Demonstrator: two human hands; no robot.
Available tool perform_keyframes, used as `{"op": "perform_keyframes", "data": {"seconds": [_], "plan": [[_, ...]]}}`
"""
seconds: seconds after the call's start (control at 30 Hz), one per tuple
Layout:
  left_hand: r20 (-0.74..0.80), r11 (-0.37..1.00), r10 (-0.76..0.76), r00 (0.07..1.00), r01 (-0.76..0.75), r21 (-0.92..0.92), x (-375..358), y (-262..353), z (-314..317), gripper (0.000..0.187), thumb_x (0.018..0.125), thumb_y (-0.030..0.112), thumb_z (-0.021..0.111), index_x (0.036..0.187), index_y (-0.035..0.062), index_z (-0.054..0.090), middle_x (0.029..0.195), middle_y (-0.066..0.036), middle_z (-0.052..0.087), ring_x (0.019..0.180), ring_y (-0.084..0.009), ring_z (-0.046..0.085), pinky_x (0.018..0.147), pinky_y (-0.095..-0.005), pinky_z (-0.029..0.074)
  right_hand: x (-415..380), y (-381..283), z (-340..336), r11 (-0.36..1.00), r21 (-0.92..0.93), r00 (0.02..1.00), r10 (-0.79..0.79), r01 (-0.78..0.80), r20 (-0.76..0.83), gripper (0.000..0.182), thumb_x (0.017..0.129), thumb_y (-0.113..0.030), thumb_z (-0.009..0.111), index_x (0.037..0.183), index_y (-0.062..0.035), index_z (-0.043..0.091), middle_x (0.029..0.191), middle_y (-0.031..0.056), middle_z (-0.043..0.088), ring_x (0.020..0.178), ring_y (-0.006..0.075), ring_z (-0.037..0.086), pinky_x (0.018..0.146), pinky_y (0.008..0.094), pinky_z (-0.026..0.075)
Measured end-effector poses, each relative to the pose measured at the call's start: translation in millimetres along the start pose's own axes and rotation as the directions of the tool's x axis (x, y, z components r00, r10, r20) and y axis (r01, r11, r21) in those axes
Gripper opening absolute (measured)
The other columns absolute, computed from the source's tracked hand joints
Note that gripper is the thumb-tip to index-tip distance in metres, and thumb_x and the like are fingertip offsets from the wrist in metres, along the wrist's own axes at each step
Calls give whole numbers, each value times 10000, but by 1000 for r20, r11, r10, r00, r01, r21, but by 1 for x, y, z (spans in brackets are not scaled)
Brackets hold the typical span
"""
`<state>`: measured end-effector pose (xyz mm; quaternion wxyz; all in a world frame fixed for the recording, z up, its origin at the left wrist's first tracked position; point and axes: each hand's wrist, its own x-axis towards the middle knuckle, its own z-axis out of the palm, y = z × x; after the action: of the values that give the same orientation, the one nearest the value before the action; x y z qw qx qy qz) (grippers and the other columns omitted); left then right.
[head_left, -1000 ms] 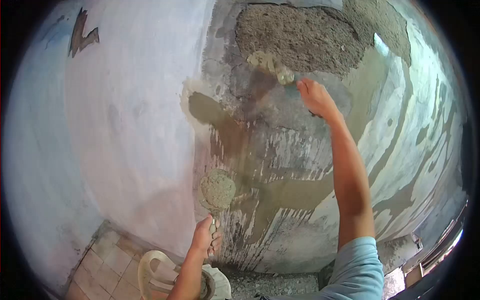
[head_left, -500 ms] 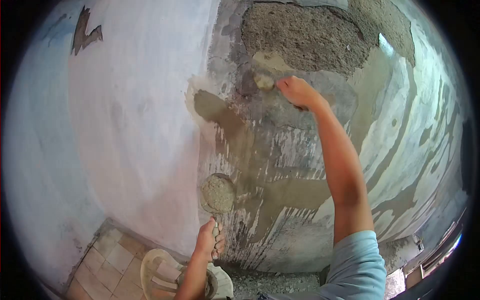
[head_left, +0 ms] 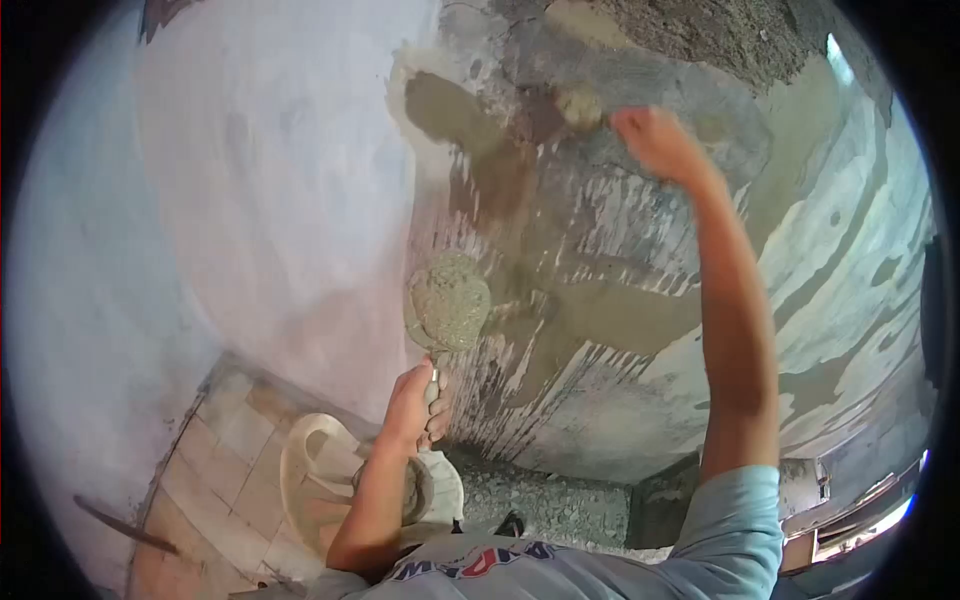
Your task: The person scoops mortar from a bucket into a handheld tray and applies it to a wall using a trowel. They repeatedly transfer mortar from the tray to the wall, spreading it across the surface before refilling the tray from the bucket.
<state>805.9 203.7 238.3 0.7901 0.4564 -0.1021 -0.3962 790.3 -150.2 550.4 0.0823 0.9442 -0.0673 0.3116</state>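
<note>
My left hand (head_left: 410, 405) is wrapped round the handle of a round pan (head_left: 412, 330), held out in front of the wall at the lower middle. A heap of wet, grey-green mortar (head_left: 450, 300) fills it nearly to the rim. Higher up and to the right, my right hand (head_left: 655, 140) is closed in a fist close to the wall. Just left of its fingers shows the rounded, mortar-coated head of a trowel (head_left: 578, 106), blurred; its handle is hidden in my grip. Behind both hands, the wall (head_left: 620, 315) is streaked with damp mortar.
Rough, exposed render (head_left: 725, 45) lies at the upper right of the wall; pale paint (head_left: 290, 190) covers the left part. Below my left arm stands a cream plastic chair (head_left: 300, 470) with a bucket (head_left: 425, 490) beside it. Tiles (head_left: 215, 470) and rubble (head_left: 540, 505) cover the floor.
The view has tilted downward, so the wall sits higher in frame and my shirt shows. My right hand and the trowel have moved down along the wall. My left hand still holds the pan.
</note>
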Motion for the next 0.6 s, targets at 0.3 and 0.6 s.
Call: {"op": "perform_keyframes", "data": {"seconds": [0.3, 0.6], "plan": [[9, 998, -63, 998, 63, -9, -15, -3, -12, 421, 1066, 514, 377, 898, 140, 469, 589, 31, 379, 379, -89, 324, 332, -260, 287, -197, -96, 137, 814, 536, 946, 51, -226, 321, 255, 987, -285, 552, 1029, -39, 608, 802, 263, 655, 806, 497, 630, 685, 529, 478], [50, 993, -109, 993, 110, -31, -26, -4, -28, 422, 1070, 516, 356, 897, 149, 473, 587, 35, 369, 375, -81, 308, 324, -257, 284, -215, -103, 179, 826, 559, 977, -58, -69, 207, 233, 989, -294, 553, 1094, -107, 645, 884, 210, 693, 826, 468, 650, 704, 545, 515]]}}
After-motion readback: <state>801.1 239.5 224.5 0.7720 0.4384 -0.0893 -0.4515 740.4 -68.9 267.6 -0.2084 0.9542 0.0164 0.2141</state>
